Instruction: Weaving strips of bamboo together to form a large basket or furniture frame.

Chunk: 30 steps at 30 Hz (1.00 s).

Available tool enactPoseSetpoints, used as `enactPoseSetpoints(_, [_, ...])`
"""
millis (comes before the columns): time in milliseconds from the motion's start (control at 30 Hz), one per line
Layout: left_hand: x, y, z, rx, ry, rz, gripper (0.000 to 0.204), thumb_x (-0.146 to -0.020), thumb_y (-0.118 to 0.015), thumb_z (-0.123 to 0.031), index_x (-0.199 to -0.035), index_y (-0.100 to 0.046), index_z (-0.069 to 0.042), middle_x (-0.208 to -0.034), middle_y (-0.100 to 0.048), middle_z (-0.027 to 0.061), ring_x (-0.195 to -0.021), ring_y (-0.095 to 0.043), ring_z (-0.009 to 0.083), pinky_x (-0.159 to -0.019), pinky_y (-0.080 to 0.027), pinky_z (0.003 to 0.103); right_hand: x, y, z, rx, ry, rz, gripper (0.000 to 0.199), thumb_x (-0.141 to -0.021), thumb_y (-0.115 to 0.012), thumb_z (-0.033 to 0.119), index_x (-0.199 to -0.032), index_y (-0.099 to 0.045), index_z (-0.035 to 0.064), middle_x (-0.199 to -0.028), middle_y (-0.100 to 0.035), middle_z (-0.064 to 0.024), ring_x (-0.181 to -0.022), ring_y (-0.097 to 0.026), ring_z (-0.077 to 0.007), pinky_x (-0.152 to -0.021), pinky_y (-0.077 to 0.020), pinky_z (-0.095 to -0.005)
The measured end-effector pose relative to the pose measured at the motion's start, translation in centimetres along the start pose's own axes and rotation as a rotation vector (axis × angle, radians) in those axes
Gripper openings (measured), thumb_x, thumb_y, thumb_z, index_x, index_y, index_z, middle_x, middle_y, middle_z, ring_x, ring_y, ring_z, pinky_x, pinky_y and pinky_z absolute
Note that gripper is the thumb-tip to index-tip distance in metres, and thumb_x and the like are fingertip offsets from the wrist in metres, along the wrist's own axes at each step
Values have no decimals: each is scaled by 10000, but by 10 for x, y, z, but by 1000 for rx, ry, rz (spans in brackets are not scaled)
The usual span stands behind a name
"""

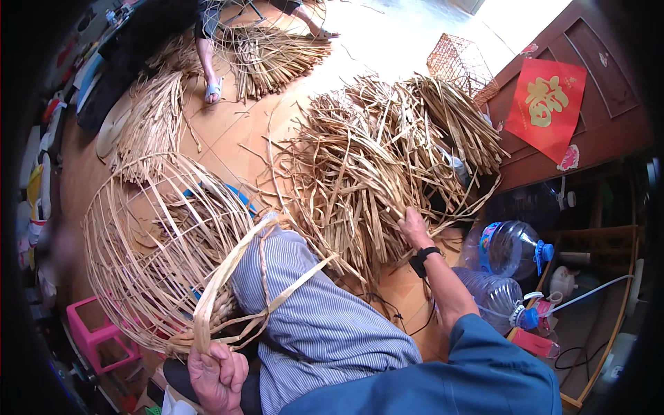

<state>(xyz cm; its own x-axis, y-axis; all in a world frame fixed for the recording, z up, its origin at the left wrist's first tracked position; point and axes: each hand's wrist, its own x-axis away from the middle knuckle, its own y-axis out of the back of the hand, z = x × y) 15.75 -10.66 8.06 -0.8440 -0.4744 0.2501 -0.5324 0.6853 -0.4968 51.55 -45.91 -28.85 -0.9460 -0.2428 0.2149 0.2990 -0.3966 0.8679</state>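
Observation:
My left hand (218, 377) is closed around a flat, pale dried-leaf strip (220, 280) at the edge of an open-ribbed basket frame (181, 342). From this hand the strip runs up over my striped trouser leg, and other loose ends curl beside it. The round basket frame leans on its side at the left, its thin ribs spread wide. Over on the right, my right hand (415, 229) reaches into a big heap of dried leaf strips (360, 173). Its fingers are closed on strips at the near side of the heap.
Large clear plastic bottles (508, 249) stand right of my right arm, beside a wooden cabinet. A pink stool (100, 332) is at the left. Further off are more strip bundles (277, 59), another person's leg (206, 59), a wire cage (456, 62) and a brown door (595, 131).

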Motion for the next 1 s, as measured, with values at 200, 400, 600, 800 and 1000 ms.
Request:
enactPoseSetpoints(200, [-4, -11, 4, -1, 9, 8, 255, -1048, -581, -266, -1044, -576, -11, -573, -373, -11, -390, -351, 98, -422, -285, 265, 13, 47, 7, 18, 78, -126, 177, -912, -586, 138, -945, -552, -32, -766, -648, -298, -758, -647, -498, -688, -513, -583])
enactPoseSetpoints(400, [-4, -11, 12, 2, 45, 31, 271, -1059, -562, -286, -1050, -578, -15, -575, -375, -17, -394, -346, 93, -424, -285, 259, 28, 77, 3, 291, 294, -113, 191, -922, -592, 162, -833, -639, 0, -734, -655, -240, -707, -662, -449, -639, -530, -551])
enactPoseSetpoints(600, [0, -14, 15, 36, 161, -65, 315, -1054, -570, -305, -1054, -590, 10, -556, -378, -26, -409, -343, 80, -431, -289, 249, 66, 124, 54, 383, 344, 22, 184, -989, -539, 181, -869, -542, 42, -631, -600, -133, -548, -607, -311, -511, -482, -426])
enactPoseSetpoints(800, [0, -14, 19, 55, 232, -146, 289, -1075, -530, -286, -1073, -587, -3, -575, -371, -30, -431, -294, 61, -441, -261, 236, 119, 218, 134, -1284, -97, 665, 277, -1095, -453, 259, -1153, -589, 25, -618, -509, 10, -466, -435, -65, -462, -369, -218])
enactPoseSetpoints(1000, [-1, -16, 22, 92, 240, -151, 283, -1075, -528, -285, -1093, -594, -11, -586, -374, -28, -437, -292, 58, -447, -262, 233, 129, 259, 169, -1859, 542, 371, 204, -1076, -507, 228, -1194, -619, 106, -795, -571, -49, -678, -551, -169, -589, -448, -321])
